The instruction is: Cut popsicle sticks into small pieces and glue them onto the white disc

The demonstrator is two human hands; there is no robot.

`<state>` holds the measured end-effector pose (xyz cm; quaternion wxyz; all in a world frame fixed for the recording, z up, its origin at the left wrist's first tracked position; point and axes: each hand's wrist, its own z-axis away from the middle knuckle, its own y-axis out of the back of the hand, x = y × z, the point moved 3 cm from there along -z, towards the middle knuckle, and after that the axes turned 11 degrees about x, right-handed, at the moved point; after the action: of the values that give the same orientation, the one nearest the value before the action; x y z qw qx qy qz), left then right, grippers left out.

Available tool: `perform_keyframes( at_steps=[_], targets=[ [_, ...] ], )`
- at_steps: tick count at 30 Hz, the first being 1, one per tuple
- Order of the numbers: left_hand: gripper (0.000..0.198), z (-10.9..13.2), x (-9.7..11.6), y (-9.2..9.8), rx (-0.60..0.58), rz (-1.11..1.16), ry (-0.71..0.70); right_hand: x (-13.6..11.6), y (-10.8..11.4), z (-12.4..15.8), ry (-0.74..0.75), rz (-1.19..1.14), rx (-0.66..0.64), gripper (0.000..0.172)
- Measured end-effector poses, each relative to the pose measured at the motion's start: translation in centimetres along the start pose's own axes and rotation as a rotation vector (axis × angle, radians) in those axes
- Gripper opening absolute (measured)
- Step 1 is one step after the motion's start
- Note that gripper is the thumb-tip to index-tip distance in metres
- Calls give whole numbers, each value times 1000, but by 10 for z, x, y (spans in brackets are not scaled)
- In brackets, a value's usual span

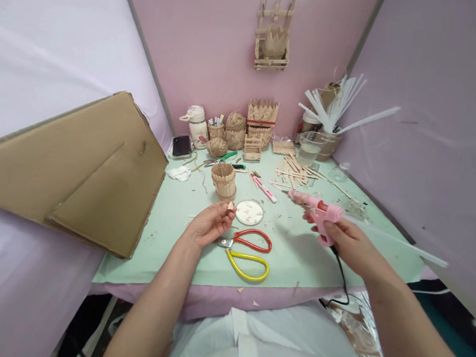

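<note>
Dish (249, 223) taken as clock centre. I see the left hand (212, 221) at 8 o'clock, fingertips pinched on a small pale chip (231, 206); the right hand (344, 239), at 3 o'clock, is wrapped round the pink glue gun (322, 213). Wooden cup (224, 184) stands upright at 10 o'clock. Status: cup wall looks built, judging by the wood pieces around it. Held chip not yet attached; loose bits lie in the dish. I judge it partly done; amount left, cannot tell. Scissors (236, 238) at 6 o'clock, unheld.
</note>
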<state>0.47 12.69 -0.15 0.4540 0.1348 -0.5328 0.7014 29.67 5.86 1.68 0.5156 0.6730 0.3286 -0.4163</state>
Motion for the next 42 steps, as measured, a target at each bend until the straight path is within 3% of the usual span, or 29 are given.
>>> perform_keyframes(
  at_steps=[4, 10, 20, 42],
  targets=[
    [13, 1, -1, 1, -30, 1, -12, -16, -45, 18, -39, -250, -199, 48],
    [19, 3, -1, 0, -31, -2, -30, -25, -78, 34, -2, -272, -222, 47],
    [18, 4, -2, 2, -25, -9, -24, -28, -81, 38, -3, -374, -252, 43],
    [21, 2, -4, 2, -56, -1, -23, -36, -82, 41, -64, -320, -246, 43]
  ],
)
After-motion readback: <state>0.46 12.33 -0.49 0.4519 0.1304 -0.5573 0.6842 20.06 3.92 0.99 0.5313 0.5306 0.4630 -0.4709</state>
